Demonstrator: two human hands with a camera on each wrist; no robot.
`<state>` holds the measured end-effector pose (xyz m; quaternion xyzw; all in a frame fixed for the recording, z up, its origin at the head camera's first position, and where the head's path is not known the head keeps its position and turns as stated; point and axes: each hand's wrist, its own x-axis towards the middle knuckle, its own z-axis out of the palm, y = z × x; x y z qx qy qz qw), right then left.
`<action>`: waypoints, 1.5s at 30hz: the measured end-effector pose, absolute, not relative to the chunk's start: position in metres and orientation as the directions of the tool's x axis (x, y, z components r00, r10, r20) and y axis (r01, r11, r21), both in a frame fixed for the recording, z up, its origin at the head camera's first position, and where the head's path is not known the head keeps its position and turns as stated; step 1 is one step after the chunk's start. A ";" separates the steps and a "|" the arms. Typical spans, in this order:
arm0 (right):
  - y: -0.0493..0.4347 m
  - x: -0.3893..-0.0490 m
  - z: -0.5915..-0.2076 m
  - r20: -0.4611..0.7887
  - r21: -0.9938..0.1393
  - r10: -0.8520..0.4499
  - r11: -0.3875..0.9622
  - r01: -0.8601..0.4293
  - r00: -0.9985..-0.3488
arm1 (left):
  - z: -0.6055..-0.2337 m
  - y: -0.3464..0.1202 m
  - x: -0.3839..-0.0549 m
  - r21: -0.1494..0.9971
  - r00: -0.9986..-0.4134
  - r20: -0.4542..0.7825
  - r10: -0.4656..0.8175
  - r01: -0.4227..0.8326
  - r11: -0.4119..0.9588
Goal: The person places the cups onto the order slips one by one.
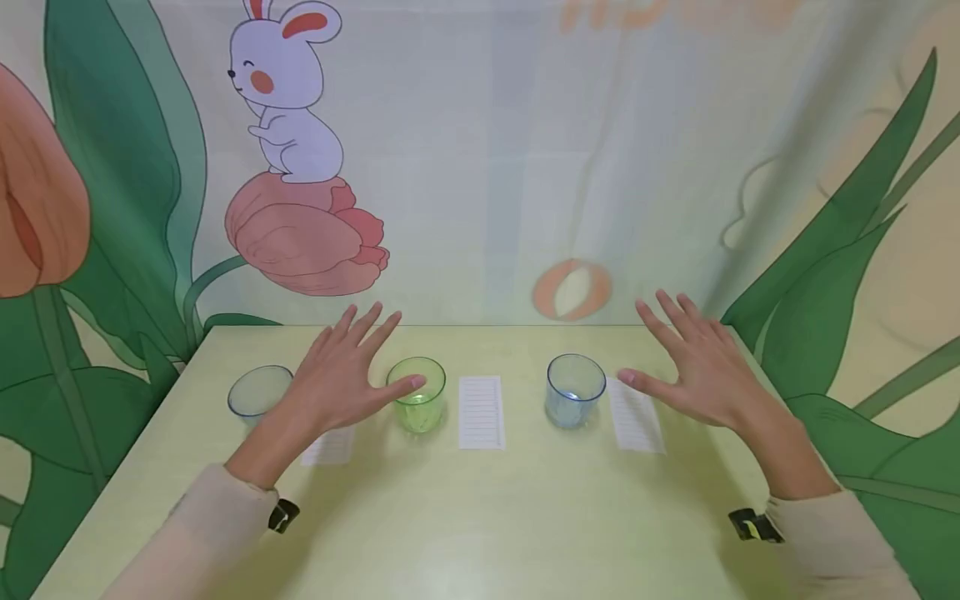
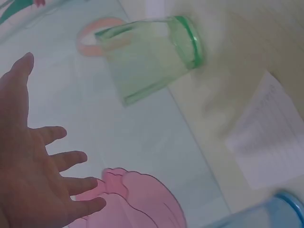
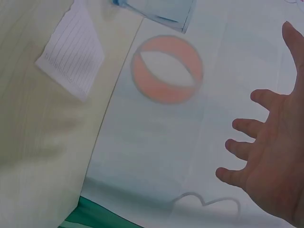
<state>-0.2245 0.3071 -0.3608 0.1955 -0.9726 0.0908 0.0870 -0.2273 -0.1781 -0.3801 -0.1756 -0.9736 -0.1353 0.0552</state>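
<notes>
Both hands are held up over the table with fingers spread, holding nothing. My left hand (image 1: 337,379) is in front of a green glass (image 1: 420,408), its thumb overlapping the rim in the head view; the left wrist view shows that glass (image 2: 147,57) apart from the hand (image 2: 38,161). A bluish glass (image 1: 258,392) at the far left is partly hidden behind the left hand and wrist. My right hand (image 1: 701,371) hovers at the right, nearest a lined paper slip (image 1: 637,417). Left of that slip stands a blue glass (image 1: 575,396).
Another lined slip (image 1: 482,412) lies between the green and blue glasses. A third slip (image 1: 330,447) is partly covered by the left hand. The pale table (image 1: 480,525) ends at a printed curtain (image 1: 450,167) with a rabbit and tulips.
</notes>
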 end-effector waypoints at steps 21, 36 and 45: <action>0.369 -0.236 -0.451 0.115 -0.420 -0.373 0.822 -0.386 -0.921 | -0.437 0.002 -0.215 0.636 -0.874 0.241 0.423 0.471 0.611; 0.382 -0.249 -0.485 0.041 -0.458 -0.432 0.793 -0.401 -0.901 | -0.451 0.046 -0.253 0.703 -0.906 0.168 0.388 0.386 0.598; 0.385 -0.248 -0.488 -0.035 -0.503 -0.456 0.777 -0.378 -0.890 | -0.458 0.047 -0.261 0.724 -0.884 0.196 0.425 0.422 0.545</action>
